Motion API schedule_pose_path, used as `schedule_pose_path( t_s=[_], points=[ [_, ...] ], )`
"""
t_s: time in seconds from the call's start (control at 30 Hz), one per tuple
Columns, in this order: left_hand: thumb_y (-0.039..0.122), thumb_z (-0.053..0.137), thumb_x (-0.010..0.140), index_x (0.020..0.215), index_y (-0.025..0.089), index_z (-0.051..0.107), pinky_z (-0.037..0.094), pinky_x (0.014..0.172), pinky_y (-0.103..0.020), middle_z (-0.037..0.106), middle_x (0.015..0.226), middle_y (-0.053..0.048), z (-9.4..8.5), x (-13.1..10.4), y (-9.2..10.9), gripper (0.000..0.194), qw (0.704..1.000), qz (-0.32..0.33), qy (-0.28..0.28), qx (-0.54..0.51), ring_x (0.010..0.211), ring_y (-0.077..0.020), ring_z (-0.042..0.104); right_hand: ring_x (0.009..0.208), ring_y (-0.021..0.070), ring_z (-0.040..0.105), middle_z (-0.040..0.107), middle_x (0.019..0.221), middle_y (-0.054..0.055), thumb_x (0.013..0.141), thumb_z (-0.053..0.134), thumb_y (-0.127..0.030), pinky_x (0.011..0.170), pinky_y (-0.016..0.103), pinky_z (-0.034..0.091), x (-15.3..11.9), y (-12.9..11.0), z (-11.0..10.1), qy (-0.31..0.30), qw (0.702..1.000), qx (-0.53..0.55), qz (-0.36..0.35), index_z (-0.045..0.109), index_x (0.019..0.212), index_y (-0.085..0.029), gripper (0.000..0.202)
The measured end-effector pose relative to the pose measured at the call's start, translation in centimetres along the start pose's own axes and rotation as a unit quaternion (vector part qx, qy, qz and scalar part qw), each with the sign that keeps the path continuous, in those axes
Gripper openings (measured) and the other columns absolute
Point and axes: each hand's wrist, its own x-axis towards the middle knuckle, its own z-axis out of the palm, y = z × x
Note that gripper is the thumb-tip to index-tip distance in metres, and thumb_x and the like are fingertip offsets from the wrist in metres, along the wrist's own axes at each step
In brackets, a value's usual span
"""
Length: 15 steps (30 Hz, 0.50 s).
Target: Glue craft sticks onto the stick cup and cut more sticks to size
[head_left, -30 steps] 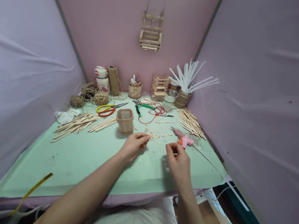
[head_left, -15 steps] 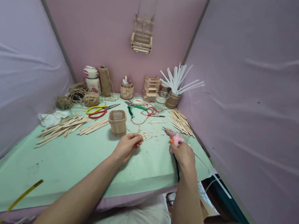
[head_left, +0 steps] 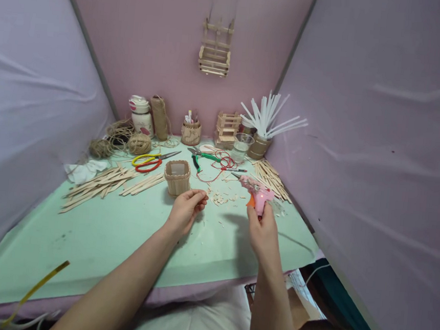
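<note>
My right hand (head_left: 262, 229) grips a pink hot glue gun (head_left: 258, 193) with an orange trigger, held above the table with its nozzle pointing left. My left hand (head_left: 187, 208) is closed in a pinch just in front of a small wooden-stick basket (head_left: 177, 177); whatever lies between its fingertips is too small to make out. Small wood scraps (head_left: 220, 198) are scattered on the green tabletop between the two hands.
Craft sticks (head_left: 98, 185) lie at left, more sticks (head_left: 270, 178) at right. Scissors (head_left: 153, 161), green-handled pliers (head_left: 205, 157) and red cord (head_left: 226, 160) lie behind the basket. A water cup (head_left: 241, 146), glue sticks (head_left: 266, 115) and twine balls (head_left: 139, 143) line the back.
My right hand has lifted the glue gun off the table and turned it to point more to the left. My left hand stays pinched near the basket.
</note>
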Motion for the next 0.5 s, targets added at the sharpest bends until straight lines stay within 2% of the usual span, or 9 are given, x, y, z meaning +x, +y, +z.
schedule_pose_path(
  t_s=[0.13,0.33,0.5],
  points=[
    [0.032,0.080,0.059,0.074,0.012,0.065,0.041,0.057,-0.017,0.060,0.070,-0.001,0.0,0.0,0.1,0.029,1.000,0.001,0.005,-0.009,0.062,-0.0061,0.052,0.073,0.0190,0.055,0.059,0.081,0.002,0.077,0.057,-0.044,0.065,0.031,0.044,-0.6,0.0,1.0,-0.051,0.996,0.069,0.007,0.053,0.085,-0.020,0.024],
    [0.032,0.080,0.060,0.074,0.012,0.065,0.041,0.058,-0.016,0.061,0.071,-0.001,-0.2,0.1,-0.1,0.029,1.000,-0.007,0.003,-0.006,0.062,-0.0056,0.052,0.076,0.0200,0.066,0.065,0.097,0.007,0.077,0.058,-0.036,0.058,0.029,0.051,-0.2,1.2,1.8,-0.084,0.985,0.139,0.055,0.050,0.099,-0.019,0.029],
    [0.033,0.080,0.061,0.074,0.012,0.065,0.041,0.057,-0.016,0.060,0.070,-0.001,-0.2,0.2,-0.3,0.029,1.000,-0.011,-0.008,-0.004,0.063,-0.0054,0.052,0.073,0.0205,0.065,0.069,0.090,0.007,0.075,0.062,-0.033,0.061,0.031,0.049,-0.3,1.6,1.5,-0.101,0.985,0.137,0.036,0.057,0.095,-0.017,0.026]
  ],
)
